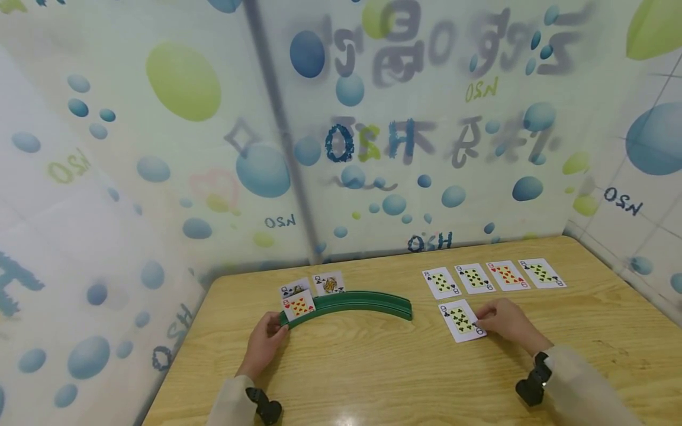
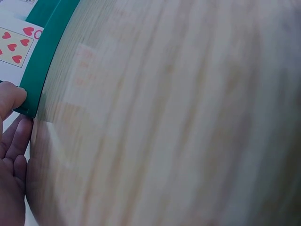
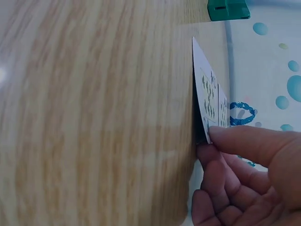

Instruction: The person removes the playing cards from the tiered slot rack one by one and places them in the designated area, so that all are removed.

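Note:
My left hand (image 1: 264, 342) grips the left end of a curved green card holder (image 1: 362, 300), thumb in front and fingers behind. A red hearts card (image 1: 299, 305) stands in that end, just above the thumb. Behind it are two queens, one partly covered (image 1: 293, 288) and one (image 1: 328, 284) farther right. At the right, a playing card with a black nine (image 1: 461, 320) is pinched at its lower right corner between thumb and fingers of my right hand (image 1: 508, 324). In the right wrist view the card (image 3: 205, 94) tilts up off the wood.
Beyond the right hand, several face-up cards lie in a row: a black eight (image 1: 441, 283), a black nine (image 1: 475, 278), a red hearts card (image 1: 508, 276) and another black card (image 1: 541, 273). A patterned curtain (image 1: 394, 177) hangs along the back edge of the wooden table (image 1: 373, 367).

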The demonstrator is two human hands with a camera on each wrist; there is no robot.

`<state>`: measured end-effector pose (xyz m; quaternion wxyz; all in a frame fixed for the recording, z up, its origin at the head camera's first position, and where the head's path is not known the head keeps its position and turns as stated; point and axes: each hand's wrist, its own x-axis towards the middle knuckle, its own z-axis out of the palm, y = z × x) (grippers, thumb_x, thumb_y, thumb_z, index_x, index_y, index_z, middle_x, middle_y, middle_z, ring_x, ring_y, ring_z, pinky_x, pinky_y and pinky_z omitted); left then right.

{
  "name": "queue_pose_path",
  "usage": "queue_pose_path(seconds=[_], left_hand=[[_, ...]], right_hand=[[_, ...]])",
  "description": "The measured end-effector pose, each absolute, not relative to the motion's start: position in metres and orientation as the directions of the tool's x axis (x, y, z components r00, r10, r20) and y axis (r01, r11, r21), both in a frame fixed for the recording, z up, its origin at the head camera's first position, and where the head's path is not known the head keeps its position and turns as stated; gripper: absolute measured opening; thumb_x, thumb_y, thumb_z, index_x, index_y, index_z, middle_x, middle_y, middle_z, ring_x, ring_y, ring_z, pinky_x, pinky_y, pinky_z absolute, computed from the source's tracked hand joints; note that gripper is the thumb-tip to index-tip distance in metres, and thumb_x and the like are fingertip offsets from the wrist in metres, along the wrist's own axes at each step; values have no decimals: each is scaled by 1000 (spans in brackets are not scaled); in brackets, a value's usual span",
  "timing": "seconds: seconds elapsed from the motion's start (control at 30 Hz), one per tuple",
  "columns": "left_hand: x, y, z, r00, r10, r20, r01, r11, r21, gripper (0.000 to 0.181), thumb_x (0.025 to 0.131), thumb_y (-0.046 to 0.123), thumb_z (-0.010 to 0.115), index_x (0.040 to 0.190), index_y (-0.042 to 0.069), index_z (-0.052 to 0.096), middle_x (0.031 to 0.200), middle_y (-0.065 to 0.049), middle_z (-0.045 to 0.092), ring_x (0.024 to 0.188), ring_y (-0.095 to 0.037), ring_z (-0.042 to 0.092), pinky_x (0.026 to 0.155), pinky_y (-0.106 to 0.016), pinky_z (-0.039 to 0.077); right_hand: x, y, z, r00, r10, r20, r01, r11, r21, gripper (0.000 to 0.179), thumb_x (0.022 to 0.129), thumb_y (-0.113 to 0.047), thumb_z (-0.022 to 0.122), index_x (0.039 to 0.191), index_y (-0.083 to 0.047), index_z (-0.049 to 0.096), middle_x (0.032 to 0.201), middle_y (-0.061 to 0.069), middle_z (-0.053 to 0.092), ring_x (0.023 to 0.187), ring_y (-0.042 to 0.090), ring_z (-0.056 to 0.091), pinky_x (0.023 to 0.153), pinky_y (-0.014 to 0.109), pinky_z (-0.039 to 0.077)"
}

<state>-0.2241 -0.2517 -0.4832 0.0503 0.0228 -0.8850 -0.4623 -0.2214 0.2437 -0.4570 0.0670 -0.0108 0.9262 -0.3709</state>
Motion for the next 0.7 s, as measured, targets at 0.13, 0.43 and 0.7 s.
queue_pose_path(seconds=[0.13, 0.43, 0.7], left_hand=[[-225, -252, -483, -994, -85, 69, 8, 569, 823, 25, 90, 7, 57, 113, 1, 52, 108, -13, 57, 94, -22, 52, 81, -37, 41], [-226, -253, -484, -995, -85, 59, 0, 570, 822, 26, 90, 8, 57, 114, 1, 51, 108, -13, 56, 94, -22, 51, 81, -38, 41], [-226, -254, -485, -995, -78, 57, 4, 563, 827, 25, 90, 9, 57, 113, 2, 52, 108, -12, 56, 94, -22, 52, 81, -38, 41]], right_hand=[[-222, 243, -457, -989, -64, -135, 43, 744, -667, 18, 79, -6, 66, 92, 6, 65, 78, 6, 59, 70, 18, 52, 62, 32, 42], [-223, 243, -453, -981, -54, -185, 84, 746, -661, 12, 79, -5, 66, 86, 3, 61, 83, 9, 57, 73, 21, 49, 65, 35, 42], [-222, 242, -451, -979, -58, -198, 90, 740, -666, 11, 79, -5, 66, 84, 3, 60, 80, 8, 54, 73, 21, 48, 63, 32, 40]])
